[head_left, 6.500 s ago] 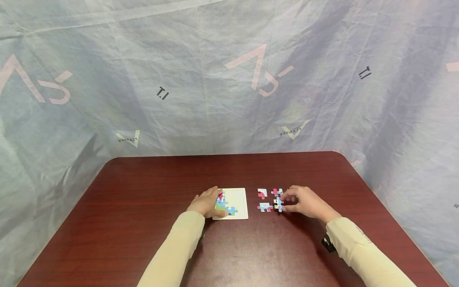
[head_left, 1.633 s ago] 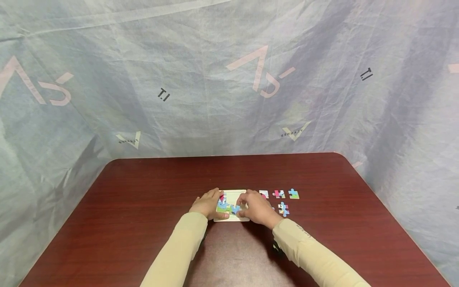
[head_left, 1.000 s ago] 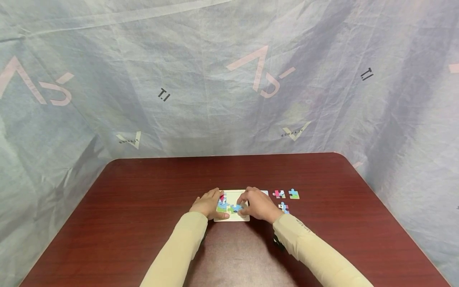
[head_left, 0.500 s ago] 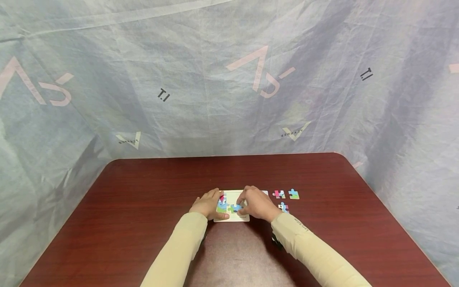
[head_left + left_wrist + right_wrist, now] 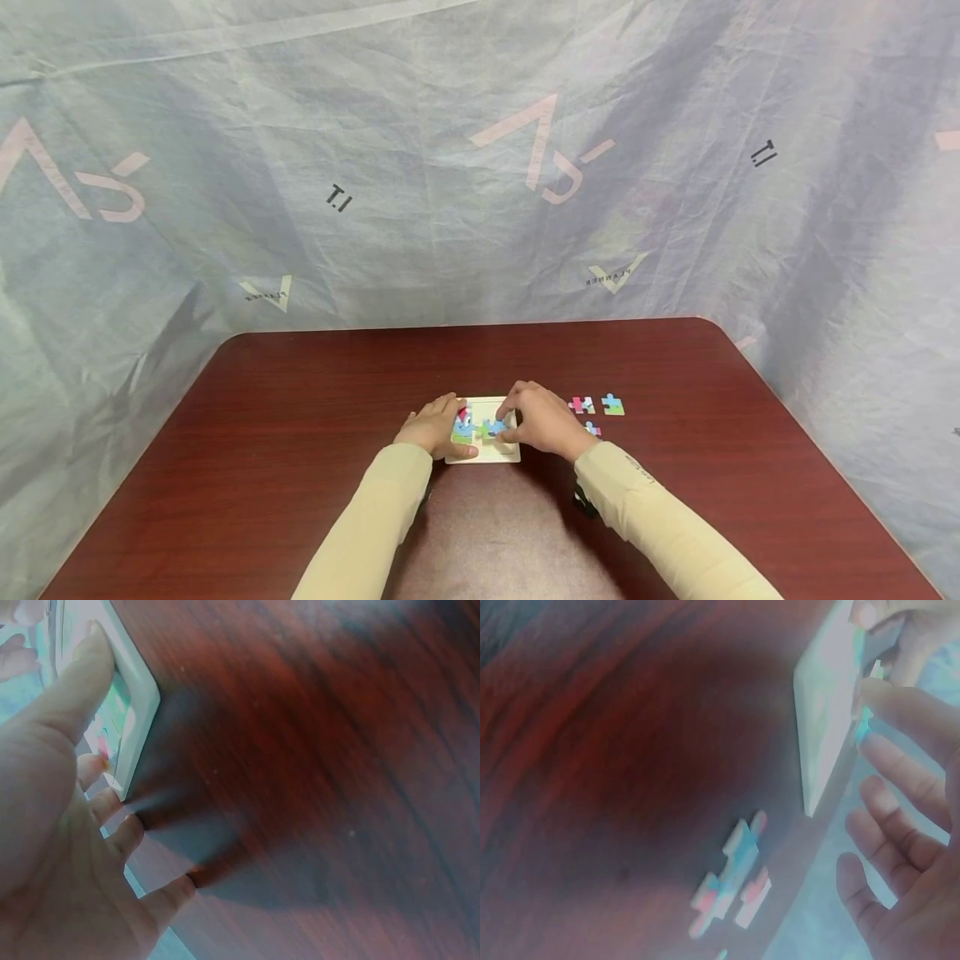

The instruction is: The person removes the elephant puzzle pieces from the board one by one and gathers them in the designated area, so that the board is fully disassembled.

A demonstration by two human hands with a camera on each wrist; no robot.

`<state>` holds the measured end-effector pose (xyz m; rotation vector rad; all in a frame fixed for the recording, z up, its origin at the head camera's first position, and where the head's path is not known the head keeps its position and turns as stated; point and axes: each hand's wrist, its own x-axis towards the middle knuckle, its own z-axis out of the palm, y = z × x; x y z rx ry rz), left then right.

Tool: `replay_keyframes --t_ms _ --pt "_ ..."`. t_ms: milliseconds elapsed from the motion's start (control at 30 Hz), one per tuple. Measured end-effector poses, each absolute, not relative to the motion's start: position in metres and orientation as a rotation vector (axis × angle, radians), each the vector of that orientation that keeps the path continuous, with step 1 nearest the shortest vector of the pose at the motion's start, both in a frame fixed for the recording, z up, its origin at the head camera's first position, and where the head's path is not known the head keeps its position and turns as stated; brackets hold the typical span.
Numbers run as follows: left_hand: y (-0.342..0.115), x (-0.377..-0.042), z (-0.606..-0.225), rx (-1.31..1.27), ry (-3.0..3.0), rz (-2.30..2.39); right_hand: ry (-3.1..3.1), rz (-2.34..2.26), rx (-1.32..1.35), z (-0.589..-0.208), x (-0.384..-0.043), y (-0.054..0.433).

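Observation:
The pale square puzzle board [image 5: 487, 454] lies on the table, with blue, green and red picture pieces [image 5: 462, 427] along its left side. My left hand [image 5: 429, 427] rests at the board's left side. Its thumb lies across the near rim; in the left wrist view several fingertips stand on the table beyond the edge. Over the board's middle, my right hand [image 5: 543, 417] pinches a blue and green puzzle piece [image 5: 491, 427] between thumb and index finger. Its other fingers are loosely extended in the right wrist view. A blue bit of that piece [image 5: 863, 729] shows between the fingertips.
Right of the board lie a red and white piece [image 5: 582, 405], a blue and green piece [image 5: 612, 405] and a partly hidden blue one [image 5: 592, 429]. The right wrist view shows two pieces [image 5: 731, 870] near the board. A grey cloth [image 5: 450, 167] hangs behind the dark red table [image 5: 337, 383].
Over several seconds my right hand has gone left from the loose pieces to the board. In the last half second it has shifted slightly away from me with the piece. My left hand has stayed.

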<state>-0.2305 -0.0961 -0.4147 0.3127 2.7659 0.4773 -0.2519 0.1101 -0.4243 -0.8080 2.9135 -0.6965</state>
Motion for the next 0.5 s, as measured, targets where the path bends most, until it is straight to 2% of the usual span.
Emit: replay_keyframes --t_ms 500 --pt "-0.096 -0.231 -0.416 0.307 2.775 0.48 2.916 -0.754 -0.727 -0.405 -0.248 0.137"
